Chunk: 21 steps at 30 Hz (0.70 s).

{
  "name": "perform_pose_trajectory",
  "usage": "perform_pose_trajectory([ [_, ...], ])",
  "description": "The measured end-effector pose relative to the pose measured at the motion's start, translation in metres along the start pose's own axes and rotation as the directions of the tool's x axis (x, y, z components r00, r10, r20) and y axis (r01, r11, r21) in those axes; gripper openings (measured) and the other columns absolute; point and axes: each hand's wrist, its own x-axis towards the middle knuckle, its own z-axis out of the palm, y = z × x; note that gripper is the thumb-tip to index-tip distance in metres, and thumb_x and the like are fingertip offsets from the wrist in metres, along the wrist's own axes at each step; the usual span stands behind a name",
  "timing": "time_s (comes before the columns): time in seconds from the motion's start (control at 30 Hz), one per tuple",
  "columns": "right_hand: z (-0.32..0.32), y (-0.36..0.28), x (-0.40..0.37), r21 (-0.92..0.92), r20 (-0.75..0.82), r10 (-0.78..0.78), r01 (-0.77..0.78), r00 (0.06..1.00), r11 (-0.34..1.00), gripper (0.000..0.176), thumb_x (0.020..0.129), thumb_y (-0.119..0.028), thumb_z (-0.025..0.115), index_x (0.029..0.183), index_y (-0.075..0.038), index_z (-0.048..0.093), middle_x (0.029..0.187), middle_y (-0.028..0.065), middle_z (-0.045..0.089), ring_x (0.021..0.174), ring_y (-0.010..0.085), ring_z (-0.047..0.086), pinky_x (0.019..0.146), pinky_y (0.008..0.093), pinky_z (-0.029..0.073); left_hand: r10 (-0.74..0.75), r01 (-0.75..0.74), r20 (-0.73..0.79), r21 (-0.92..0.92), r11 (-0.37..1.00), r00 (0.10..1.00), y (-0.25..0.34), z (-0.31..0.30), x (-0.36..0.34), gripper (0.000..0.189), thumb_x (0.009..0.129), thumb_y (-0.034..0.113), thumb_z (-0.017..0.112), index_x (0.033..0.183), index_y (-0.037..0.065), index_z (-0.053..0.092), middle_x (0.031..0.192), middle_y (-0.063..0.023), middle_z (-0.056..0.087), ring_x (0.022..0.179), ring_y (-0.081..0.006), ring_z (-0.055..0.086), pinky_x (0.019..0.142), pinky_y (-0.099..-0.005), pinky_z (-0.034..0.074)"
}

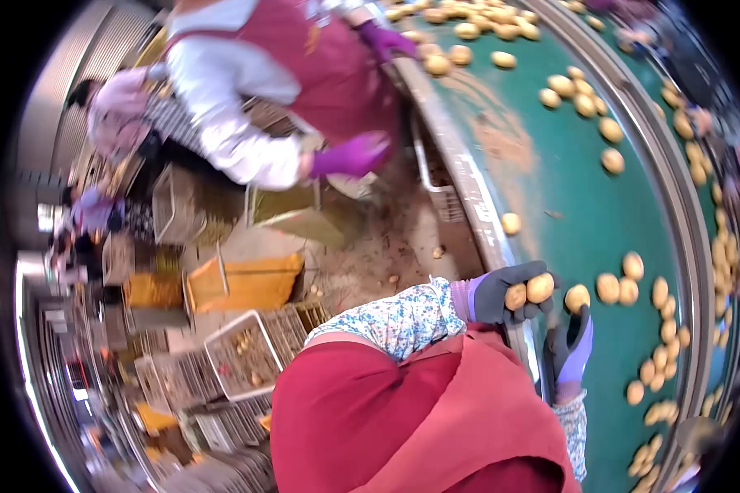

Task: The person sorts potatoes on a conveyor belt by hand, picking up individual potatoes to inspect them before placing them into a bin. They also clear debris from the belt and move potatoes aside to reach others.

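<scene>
My left hand (pixel 506 293), in a dark glove with a purple cuff, is palm up over the metal edge of the belt. Its fingers curl around two potatoes, a larger potato (pixel 539 287) and a smaller potato (pixel 515 297). Just right of it, my right hand (pixel 571 349), gloved alike, reaches over the green conveyor belt (pixel 571 218). A finger of that hand overlaps a potato (pixel 577 297), which seems gripped at the fingertips; the far side is hidden. Two potatoes, one of them this potato (pixel 608 287), lie close by on the belt.
Many potatoes (pixel 493 16) lie along the belt, and a metal rail (pixel 674 164) runs down its far side. A co-worker in a red apron (pixel 329 74) and purple gloves stands beside the belt. Crates (pixel 247 353) and an orange container (pixel 247 282) fill the floor at left.
</scene>
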Motion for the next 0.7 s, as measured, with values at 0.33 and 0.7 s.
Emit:
perform_pose_trajectory([
  [0.33, 0.010, -0.039, 0.059, -0.272, 0.051, 0.024, -0.009, 0.998, 0.962, 0.062, 0.083, -0.007, 0.065, 0.142, 0.004, 0.046, 0.125, 0.0242, 0.060, 0.114, 0.0348, 0.061, 0.099, 0.0403, 0.047, 0.585, -0.328, -0.511, 0.507, 0.797, 0.630, 0.007, -0.060, -0.103, 0.037, 0.098, 0.015, 0.064, 0.131, 0.002, 0.055, 0.125, -0.0154, 0.062, 0.105, -0.0250, 0.066, 0.089, -0.0362, 0.058],
  [0.7, -0.007, -0.036, 0.063, -0.004, 0.042, 0.433, -0.433, 0.900, 0.901, 0.054, 0.091, -0.010, 0.061, 0.141, 0.001, 0.045, 0.121, 0.0200, 0.059, 0.112, 0.0239, 0.060, 0.096, 0.0356, 0.048, 0.435, 0.332, -0.555, 0.807, 0.488, 0.710, -0.070, -0.292, -0.155, 0.025, 0.084, 0.003, 0.073, 0.107, 0.000, 0.062, 0.090, -0.0062, 0.067, 0.087, -0.0163, 0.066, 0.081, -0.0315, 0.054],
])
